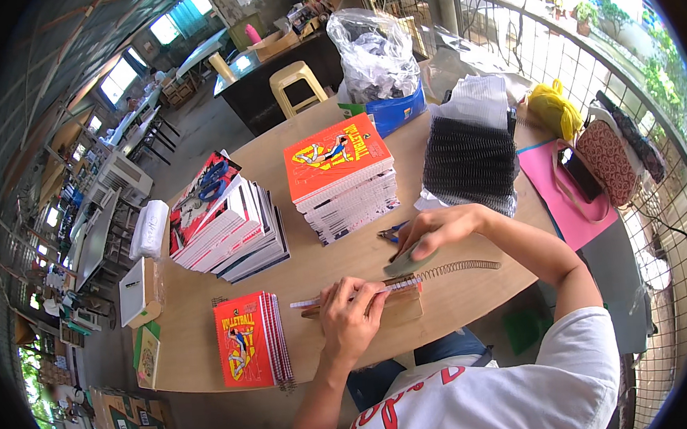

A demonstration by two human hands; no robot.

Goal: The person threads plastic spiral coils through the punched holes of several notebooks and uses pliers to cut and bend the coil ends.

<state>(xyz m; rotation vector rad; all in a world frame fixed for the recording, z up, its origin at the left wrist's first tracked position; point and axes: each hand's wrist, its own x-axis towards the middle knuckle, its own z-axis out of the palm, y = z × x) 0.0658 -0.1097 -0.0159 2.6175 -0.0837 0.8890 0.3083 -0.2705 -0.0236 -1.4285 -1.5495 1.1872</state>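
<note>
We have red notebooks [245, 342] stacked at left on the surface [183, 354]; in our left hand [348, 312], closed fingers pinch a thin booklet [306, 303] at the wooden stand [406, 309]; in our right hand [436, 228], curled fingers grip a grey-green pad [409, 265] beside the coil [461, 267].

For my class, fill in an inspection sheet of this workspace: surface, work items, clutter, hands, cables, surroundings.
Surface: pale wooden table, crowded.
Work items: coil trailing rightward from a notebook seen edge-on; red notebook stacks, farther and nearer left.
Clutter: pliers; scissors on a book pile; plastic bag; phone.
Hands: left hand holds the notebook; right hand holds a grey-green pad, use unclear.
Cables: none clearly seen.
Surroundings: stool beyond the table; mesh fence at right.
</note>
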